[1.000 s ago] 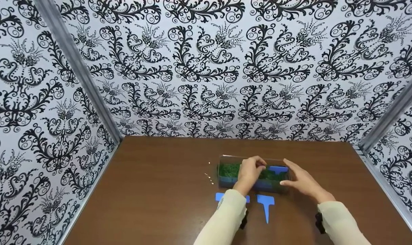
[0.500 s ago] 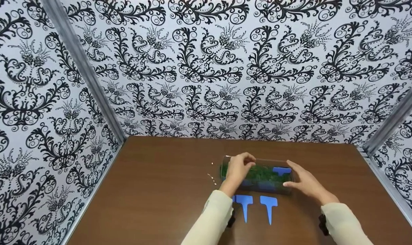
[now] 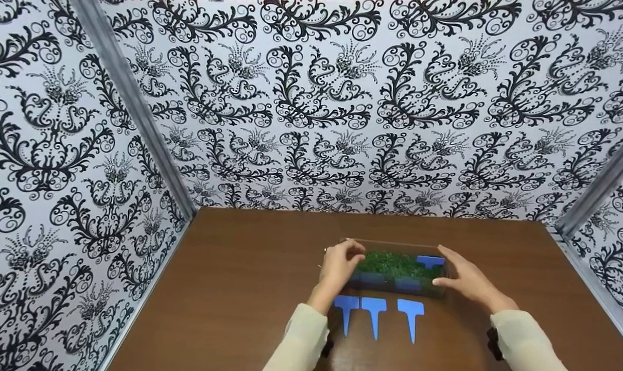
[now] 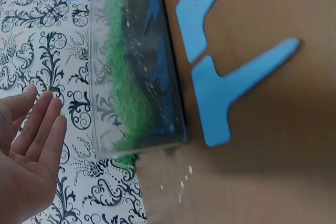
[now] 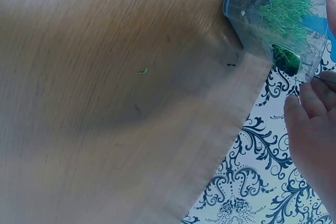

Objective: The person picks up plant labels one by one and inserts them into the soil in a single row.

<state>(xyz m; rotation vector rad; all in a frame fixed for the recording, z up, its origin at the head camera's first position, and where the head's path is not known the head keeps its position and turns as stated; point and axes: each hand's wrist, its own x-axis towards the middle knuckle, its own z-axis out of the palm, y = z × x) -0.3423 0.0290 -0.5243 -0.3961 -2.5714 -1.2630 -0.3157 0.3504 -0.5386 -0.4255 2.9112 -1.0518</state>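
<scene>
A clear plastic box filled with green grass stands on the brown table. One blue T-shaped marker is stuck upright in its right end. My left hand is at the box's left end; in the left wrist view the left hand is flat with straight fingers, a small gap from the box. My right hand rests with extended fingers against the box's right end, and its fingertips lie beside the box corner. Neither hand holds anything.
Three blue T-shaped markers lie side by side on the table just in front of the box, between my sleeves. A few white specks lie left of the box. Patterned walls close in the table on the left, back and right.
My left hand has moved from over the middle of the box to its left end, uncovering the third marker on the table. The right hand has stayed at the right end.
</scene>
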